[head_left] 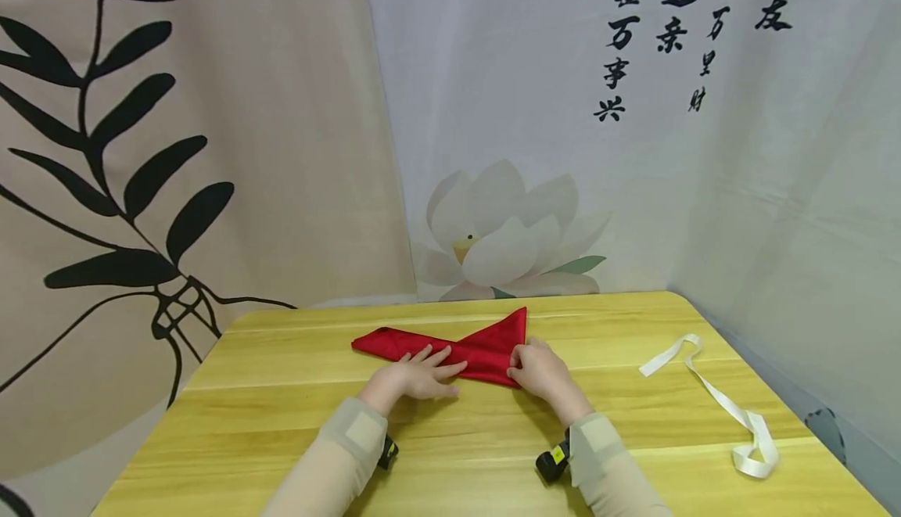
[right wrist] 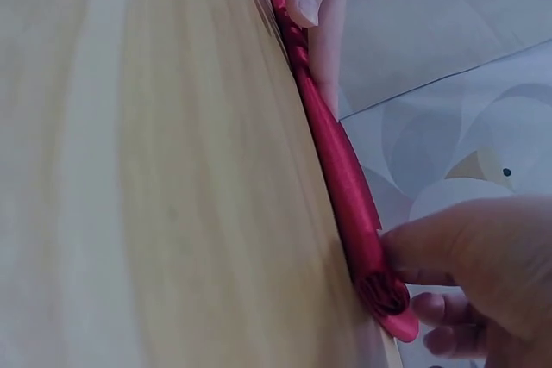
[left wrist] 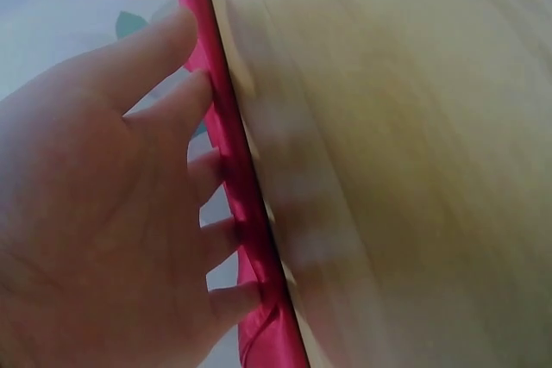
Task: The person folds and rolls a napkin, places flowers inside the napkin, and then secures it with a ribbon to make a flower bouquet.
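A folded red satin cloth [head_left: 486,353] lies across the table, narrow at its left end and fanning to a raised point at the right. My left hand [head_left: 420,377] rests flat on its middle, fingers spread; in the left wrist view, the left fingertips [left wrist: 226,170] press along the red fabric [left wrist: 250,213]. At the right end, my right hand [head_left: 540,368] pinches the cloth's edge with curled fingers. The right wrist view shows the layered, rolled end of the cloth [right wrist: 381,292] beside the right hand [right wrist: 492,273].
On the right of the wooden table [head_left: 281,423], a white ribbon [head_left: 725,403] lies loosely curled. Behind the far table edge hangs a printed curtain [head_left: 303,149] with leaves, a lotus and written characters. Dark wrist cameras sit under both sleeves.
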`<state>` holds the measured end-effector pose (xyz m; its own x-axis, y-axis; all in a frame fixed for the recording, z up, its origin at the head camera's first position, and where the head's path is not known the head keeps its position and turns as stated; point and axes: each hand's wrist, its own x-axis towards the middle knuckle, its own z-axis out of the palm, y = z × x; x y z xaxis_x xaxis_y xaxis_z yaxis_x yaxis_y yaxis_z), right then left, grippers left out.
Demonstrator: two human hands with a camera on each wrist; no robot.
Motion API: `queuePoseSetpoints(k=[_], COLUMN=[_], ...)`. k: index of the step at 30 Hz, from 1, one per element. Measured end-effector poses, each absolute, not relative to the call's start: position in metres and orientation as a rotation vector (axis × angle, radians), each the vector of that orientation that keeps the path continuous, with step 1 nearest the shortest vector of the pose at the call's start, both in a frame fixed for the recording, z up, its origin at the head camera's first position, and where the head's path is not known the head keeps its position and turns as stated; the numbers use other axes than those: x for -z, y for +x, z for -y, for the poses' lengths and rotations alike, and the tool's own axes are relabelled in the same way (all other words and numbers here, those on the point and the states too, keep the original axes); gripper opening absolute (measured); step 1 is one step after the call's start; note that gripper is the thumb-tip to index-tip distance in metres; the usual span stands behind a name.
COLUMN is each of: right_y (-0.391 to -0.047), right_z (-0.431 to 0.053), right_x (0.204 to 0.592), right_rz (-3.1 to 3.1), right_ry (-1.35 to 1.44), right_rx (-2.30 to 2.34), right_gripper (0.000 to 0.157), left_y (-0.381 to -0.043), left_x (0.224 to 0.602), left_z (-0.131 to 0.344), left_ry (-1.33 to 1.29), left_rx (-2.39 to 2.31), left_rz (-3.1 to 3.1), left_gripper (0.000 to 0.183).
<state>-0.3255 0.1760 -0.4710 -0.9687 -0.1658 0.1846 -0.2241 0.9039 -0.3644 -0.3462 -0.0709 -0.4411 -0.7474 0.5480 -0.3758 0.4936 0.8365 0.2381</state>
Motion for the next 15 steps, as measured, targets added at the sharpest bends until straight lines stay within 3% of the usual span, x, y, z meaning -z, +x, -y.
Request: queuePoseSetpoints(k=[15], right_y=[-0.3300], right_z=[-0.1758], right_x=[0.4648], right_rz=[2.833], right_ry=[0.635], right_rx=[-0.456], right_gripper=[0.013], left_y=[-0.3449], left_x=[0.4448], left_z=[0.0716], left_ry=[0.778], left_rx=[-0.184], left_rz=[-2.608], left_gripper=[0.062])
